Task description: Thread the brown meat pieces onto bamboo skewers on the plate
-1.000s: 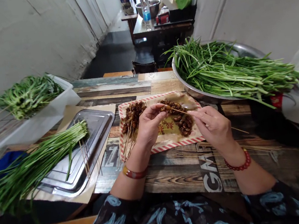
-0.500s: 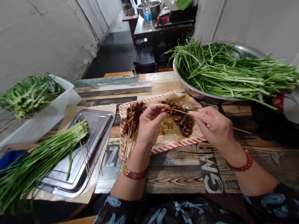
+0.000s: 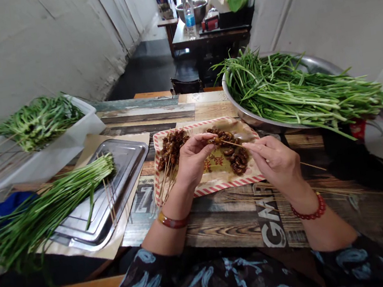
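Tabletop (image 3: pixel 211 109): one metal basin (image 3: pixel 321 64) and one white tub (image 3: pixel 92 124) are set near one striped mat (image 3: pixel 213 178), partly hidden by the right hand (image 3: pixel 276 159) and left hand (image 3: pixel 194 161), in which one skewer (image 3: pixel 233 144) and its brown food (image 3: pixel 217 140), respectively, are pinched above it.

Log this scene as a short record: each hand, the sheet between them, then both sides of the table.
Left hand: pinching brown piece on skewer's end
Right hand: holding skewer
Striped sheet: skewered bundle left, loose pieces right
Table left: white bin with greens; green bunch on metal tray
Table right: metal bowl with long greens
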`<state>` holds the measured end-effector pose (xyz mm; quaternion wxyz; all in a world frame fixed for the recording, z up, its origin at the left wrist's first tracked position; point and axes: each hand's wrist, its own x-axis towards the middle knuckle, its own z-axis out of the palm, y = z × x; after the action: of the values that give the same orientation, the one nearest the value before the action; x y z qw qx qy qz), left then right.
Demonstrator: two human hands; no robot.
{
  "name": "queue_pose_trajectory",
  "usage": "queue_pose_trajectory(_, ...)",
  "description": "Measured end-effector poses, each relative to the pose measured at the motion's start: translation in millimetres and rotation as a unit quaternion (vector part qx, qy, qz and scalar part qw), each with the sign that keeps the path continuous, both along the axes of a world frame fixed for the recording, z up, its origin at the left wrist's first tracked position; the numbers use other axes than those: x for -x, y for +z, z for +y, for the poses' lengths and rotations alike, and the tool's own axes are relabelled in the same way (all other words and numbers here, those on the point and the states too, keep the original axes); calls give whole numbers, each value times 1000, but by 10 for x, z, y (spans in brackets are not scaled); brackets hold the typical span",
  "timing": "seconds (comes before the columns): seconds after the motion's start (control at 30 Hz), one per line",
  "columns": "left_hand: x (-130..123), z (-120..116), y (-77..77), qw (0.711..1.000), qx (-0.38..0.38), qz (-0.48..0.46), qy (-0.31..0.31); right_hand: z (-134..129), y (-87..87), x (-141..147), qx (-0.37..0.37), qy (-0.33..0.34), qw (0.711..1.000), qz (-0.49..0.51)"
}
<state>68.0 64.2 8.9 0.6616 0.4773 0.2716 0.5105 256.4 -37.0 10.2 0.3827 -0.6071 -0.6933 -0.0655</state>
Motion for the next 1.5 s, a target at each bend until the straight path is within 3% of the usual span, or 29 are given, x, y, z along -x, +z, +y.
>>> queue_pose_trajectory(0.63,2,-1,-60,996,-63,60,-20,-21,83,-73,8,-12,999,-38)
queue_pose_trajectory(1.2,9,24,-68,980,-153,113,-59,-6,91,-100,21,18,998,-54)
queue_pose_trajectory(1.33,22,16,-39,984,-126,102,-70,4,72,-101,22,28,999,-32)
queue_pose_trajectory(1.5,23,-8,-6,996,-15,32,-80,22,22,-100,-1,27,999,18)
